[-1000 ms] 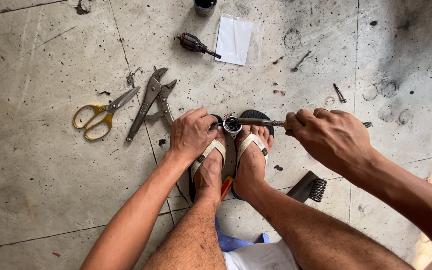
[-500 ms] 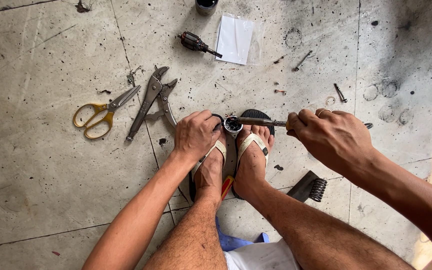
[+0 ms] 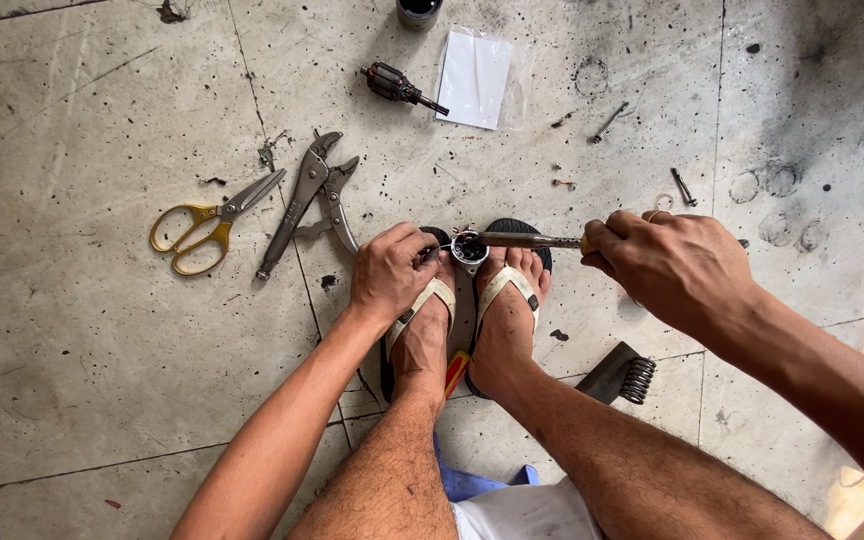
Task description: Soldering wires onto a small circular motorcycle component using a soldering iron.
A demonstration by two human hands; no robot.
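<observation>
On the stained concrete floor (image 3: 102, 350), the left hand (image 3: 390, 272) steadies a small round metal part (image 3: 469, 248) between sandalled feet (image 3: 467, 330); the right hand (image 3: 672, 265) grips a metal-shafted screwdriver (image 3: 527, 240) touching it. Yellow-handled scissors (image 3: 202, 225) lie left.
</observation>
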